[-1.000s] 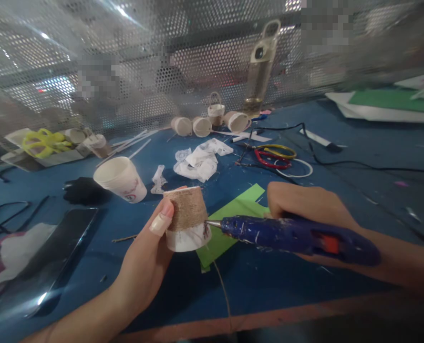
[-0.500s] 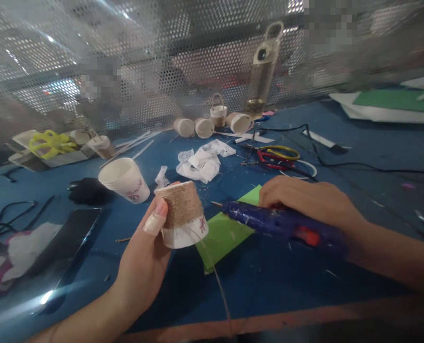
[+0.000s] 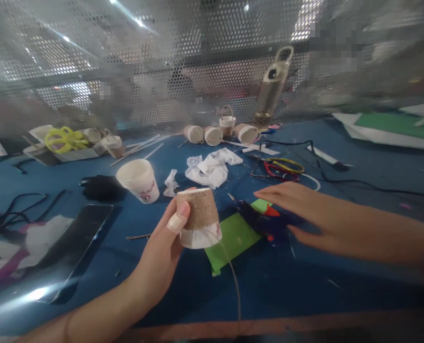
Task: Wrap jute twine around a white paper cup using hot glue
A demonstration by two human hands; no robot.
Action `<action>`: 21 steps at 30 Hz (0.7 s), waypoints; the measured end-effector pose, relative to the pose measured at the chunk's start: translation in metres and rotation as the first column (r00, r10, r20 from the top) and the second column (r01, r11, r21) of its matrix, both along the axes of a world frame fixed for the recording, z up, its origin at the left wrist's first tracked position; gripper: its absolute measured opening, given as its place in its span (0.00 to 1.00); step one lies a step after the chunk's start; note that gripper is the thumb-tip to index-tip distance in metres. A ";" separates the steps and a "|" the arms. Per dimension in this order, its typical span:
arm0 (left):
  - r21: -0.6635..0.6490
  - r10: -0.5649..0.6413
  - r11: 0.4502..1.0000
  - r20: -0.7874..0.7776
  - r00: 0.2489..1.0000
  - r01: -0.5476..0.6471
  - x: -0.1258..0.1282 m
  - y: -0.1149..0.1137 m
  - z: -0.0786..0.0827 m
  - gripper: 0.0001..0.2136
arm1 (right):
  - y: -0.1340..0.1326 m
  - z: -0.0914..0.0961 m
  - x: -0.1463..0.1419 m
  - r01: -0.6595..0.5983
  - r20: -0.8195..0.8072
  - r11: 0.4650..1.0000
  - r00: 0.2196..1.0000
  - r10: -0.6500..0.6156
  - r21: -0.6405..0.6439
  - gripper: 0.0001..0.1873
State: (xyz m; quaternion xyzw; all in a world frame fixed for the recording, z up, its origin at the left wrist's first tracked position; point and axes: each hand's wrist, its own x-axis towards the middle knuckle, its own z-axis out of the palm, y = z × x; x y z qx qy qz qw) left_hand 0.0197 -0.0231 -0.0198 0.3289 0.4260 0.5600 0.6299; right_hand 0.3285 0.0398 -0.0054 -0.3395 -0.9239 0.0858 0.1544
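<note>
My left hand grips a paper cup held upside down, its thumb on the near side. Brown twine is wound round most of the cup, and the white band by the rim is bare. A loose tail of twine hangs from it toward the table's front edge. My right hand is open, fingers stretched out, just right of a dark blue glue gun. The gun lies on the table, its nozzle over a green sheet. Whether the fingers touch the gun I cannot tell.
Stacked white paper cups stand left of centre, near crumpled white lace. Red- and yellow-handled tools and a black cable lie at right. Several twine-wrapped cups and a bottle line the mesh. A phone lies left.
My right hand has let go of the glue gun, which now rests on the table. The fingers have opened. The wrapped cup stays in my left hand, slightly farther right in view.
</note>
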 end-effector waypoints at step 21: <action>0.128 0.031 0.992 -0.149 0.988 -0.012 0.002 0.001 0.001 0.20 | -0.042 0.013 -0.079 -0.201 -0.485 0.692 0.840 -0.243 -0.694 0.12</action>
